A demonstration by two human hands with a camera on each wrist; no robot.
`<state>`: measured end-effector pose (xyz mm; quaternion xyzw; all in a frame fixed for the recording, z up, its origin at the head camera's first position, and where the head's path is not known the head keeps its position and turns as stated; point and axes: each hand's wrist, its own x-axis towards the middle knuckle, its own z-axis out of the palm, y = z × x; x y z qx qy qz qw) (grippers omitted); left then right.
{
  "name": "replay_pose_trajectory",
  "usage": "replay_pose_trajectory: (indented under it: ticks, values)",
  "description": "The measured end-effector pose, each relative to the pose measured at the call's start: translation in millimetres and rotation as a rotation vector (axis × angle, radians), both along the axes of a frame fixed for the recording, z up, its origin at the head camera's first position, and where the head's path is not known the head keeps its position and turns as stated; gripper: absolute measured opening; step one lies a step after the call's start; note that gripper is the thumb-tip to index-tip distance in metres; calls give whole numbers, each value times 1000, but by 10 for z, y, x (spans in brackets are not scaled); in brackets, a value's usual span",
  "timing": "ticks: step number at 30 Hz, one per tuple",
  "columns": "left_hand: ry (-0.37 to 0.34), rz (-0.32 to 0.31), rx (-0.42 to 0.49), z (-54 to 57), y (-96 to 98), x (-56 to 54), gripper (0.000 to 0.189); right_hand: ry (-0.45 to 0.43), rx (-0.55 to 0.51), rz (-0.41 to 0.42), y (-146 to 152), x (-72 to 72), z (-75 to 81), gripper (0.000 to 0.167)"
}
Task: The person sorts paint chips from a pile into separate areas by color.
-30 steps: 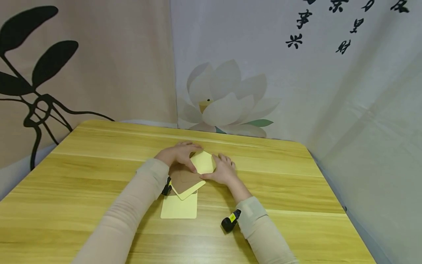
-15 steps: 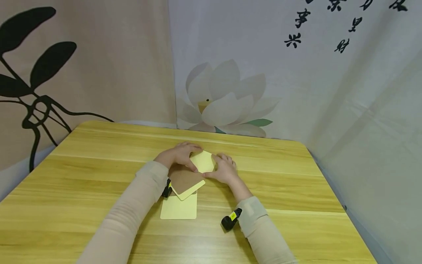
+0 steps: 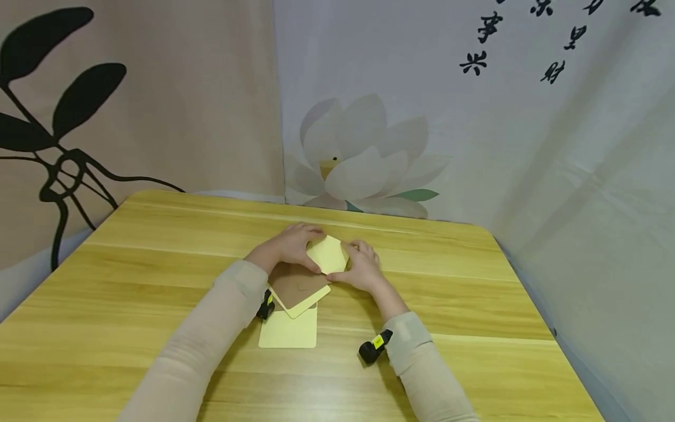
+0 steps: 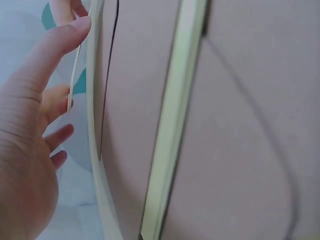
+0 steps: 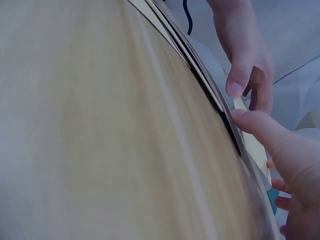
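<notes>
My left hand (image 3: 291,245) and right hand (image 3: 362,268) hold opposite sides of a small pale yellow card (image 3: 328,253). In the left wrist view, the left thumb is on the near side of the thin card (image 4: 75,75), with fingers behind it. The right wrist view shows my right thumb close to the left one, and the card (image 5: 254,147) between thumb and fingers. Just below lies a brown card (image 3: 295,284) with a pale yellow border, set at an angle. It partly covers another pale yellow piece with rounded corners (image 3: 287,331).
Everything lies on a yellow wood-grain table (image 3: 474,363), towards its far middle. A curtain (image 3: 364,64) with a printed lotus and black characters hangs behind the far edge. A black camera (image 3: 373,349) is on the right wrist, and another (image 3: 266,305) on the left.
The head view has shifted slightly. Both hands keep hold of the small pale yellow card, which moves a little up and right in view. The cards below stay in place on the table.
</notes>
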<state>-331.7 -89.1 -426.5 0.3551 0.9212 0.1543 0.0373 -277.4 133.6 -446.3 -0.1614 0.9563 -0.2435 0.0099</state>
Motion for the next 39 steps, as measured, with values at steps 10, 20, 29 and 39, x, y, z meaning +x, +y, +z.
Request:
replay_pose_trajectory:
  ticks: [10, 20, 29, 39]
  values:
    - [78, -3, 33, 52, 49, 157, 97, 18, -37, 23, 119, 72, 66, 95]
    - [140, 34, 90, 85, 140, 384, 98, 50, -73, 59, 253, 228, 176, 95]
    - [200, 58, 111, 129, 223, 585, 98, 86, -73, 92, 365, 366, 280, 94]
    - [185, 100, 107, 147, 363, 765, 99, 121, -63, 119, 504, 488, 318, 95]
